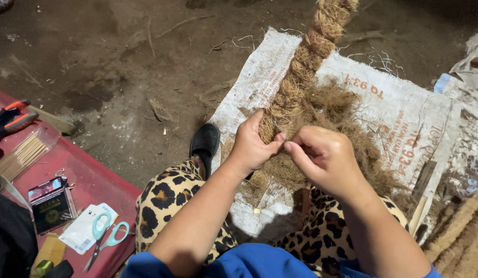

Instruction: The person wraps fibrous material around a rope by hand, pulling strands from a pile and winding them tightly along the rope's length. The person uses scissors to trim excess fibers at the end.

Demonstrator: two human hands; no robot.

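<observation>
While the thick braided brown coir rope point(301, 67) slants toward the frame's upper right, the left hand point(252, 146) clasps its lower end and the right hand point(326, 159) pinches fibres beside it.

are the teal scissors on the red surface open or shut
Open: the scissors lie flat on the red surface, handle loops spread apart.

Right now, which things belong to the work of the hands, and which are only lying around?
In use:
- left hand gripping the thick braided fibre rope
- right hand pinching strands
- loose fibre pile
- woven sack under it

Lying about:
- scissors
- bundle of thin sticks
- pliers
- small dark box
</observation>
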